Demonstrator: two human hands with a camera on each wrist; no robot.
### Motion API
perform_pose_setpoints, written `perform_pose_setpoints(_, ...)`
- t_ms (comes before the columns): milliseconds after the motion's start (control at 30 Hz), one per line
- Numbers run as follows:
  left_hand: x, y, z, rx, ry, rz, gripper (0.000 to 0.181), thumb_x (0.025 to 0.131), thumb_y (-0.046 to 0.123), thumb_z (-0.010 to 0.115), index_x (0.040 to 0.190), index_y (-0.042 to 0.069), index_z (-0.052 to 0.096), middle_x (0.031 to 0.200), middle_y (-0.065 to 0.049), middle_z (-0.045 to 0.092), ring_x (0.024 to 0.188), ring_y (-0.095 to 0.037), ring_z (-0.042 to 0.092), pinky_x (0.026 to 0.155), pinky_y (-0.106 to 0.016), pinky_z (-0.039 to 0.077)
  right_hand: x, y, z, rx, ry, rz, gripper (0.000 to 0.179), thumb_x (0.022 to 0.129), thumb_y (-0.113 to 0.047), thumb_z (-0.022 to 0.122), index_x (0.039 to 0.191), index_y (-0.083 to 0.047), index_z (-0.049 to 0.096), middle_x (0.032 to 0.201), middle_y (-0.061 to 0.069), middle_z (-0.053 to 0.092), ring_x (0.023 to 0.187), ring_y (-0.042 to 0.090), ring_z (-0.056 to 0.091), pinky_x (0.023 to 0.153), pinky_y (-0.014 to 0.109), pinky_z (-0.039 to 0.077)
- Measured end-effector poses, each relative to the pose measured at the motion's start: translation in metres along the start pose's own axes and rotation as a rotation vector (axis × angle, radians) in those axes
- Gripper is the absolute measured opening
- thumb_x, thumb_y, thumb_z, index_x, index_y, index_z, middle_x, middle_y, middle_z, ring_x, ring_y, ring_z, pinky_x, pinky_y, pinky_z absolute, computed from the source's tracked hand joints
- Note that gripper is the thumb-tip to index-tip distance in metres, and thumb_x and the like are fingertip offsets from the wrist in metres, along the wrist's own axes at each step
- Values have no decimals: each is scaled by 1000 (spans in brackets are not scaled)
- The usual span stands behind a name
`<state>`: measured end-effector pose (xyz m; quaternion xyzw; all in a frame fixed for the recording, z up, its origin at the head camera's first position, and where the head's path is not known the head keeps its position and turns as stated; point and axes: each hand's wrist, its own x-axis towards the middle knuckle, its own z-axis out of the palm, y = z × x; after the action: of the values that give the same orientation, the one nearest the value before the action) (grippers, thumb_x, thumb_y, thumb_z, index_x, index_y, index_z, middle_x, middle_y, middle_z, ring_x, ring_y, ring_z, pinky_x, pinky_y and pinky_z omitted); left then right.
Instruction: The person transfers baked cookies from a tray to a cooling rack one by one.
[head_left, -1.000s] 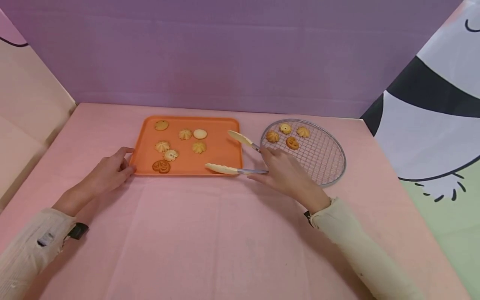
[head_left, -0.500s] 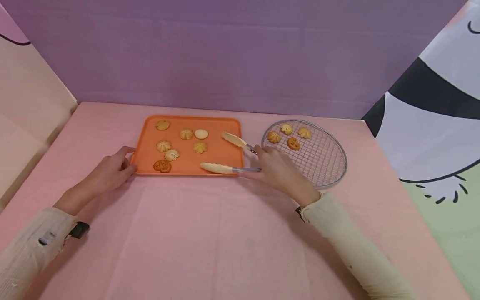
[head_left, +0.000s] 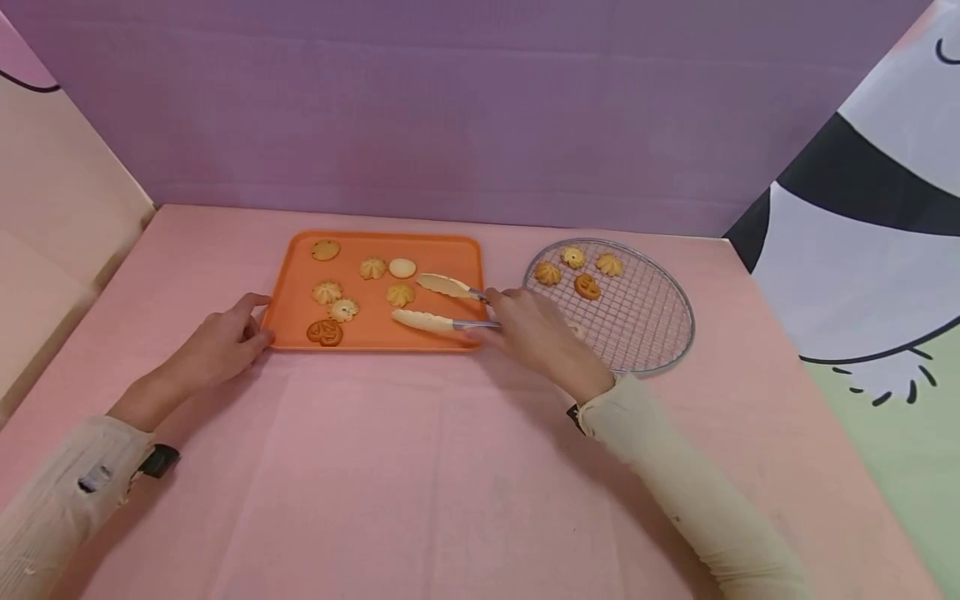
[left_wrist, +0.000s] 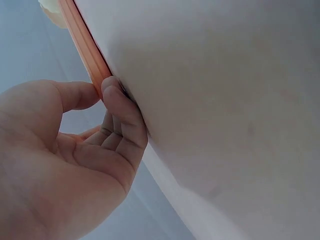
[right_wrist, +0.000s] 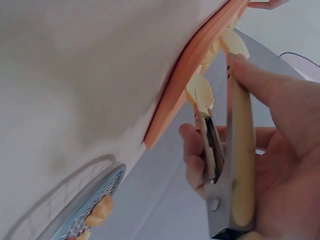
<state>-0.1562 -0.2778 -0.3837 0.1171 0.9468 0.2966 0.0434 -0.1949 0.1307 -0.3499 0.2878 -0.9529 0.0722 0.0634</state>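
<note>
An orange tray (head_left: 450, 250) lies on the pink table and carries several cookies (head_left: 400, 294). My right hand (head_left: 534, 331) grips cream-tipped metal tongs (head_left: 441, 303), whose open tips reach over the tray's right half, close to a swirl cookie. In the right wrist view the tongs (right_wrist: 235, 150) run along my fingers beside the tray edge (right_wrist: 190, 70). My left hand (head_left: 217, 342) holds the tray's left edge; the left wrist view shows its fingertips (left_wrist: 117, 95) pressed against the orange rim (left_wrist: 82, 42).
A round wire rack (head_left: 645, 325) with several cookies (head_left: 587, 287) at its far side sits right of the tray. A purple wall stands behind, a beige panel at the left, and a printed black-and-white sheet hangs at the right.
My right hand has carried the tongs leftward from the tray's right edge to over the tray, and the tips have drawn closer together. My left hand has stayed on the tray edge.
</note>
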Motion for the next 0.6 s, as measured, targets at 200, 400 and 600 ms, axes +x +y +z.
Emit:
perform_pose_setpoints(200, 0, 0, 1, 3, 5, 3, 48, 99, 8, 57, 139, -11, 37, 75, -5, 58, 64, -18, 53, 57, -25, 42, 6, -6, 0, 9, -1, 5, 54, 91, -46, 70, 118, 1, 65, 89, 11, 67, 75, 25, 63, 65, 41, 53)
perform_pose_setpoints(400, 0, 0, 1, -5, 8, 6, 48, 99, 7, 57, 139, -11, 37, 75, -5, 58, 64, -17, 54, 57, -25, 43, 12, -10, 2, 23, 12, -13, 47, 92, -43, 70, 110, 0, 67, 84, 8, 68, 74, 24, 64, 65, 39, 52)
perform_pose_setpoints(600, 0, 0, 1, 5, 20, 12, 48, 98, 8, 57, 138, -11, 38, 75, -4, 58, 64, -16, 54, 57, -25, 43, 15, -13, 4, 4, 43, -27, 41, 93, -37, 71, 109, 0, 69, 86, 8, 70, 74, 25, 64, 64, 38, 52)
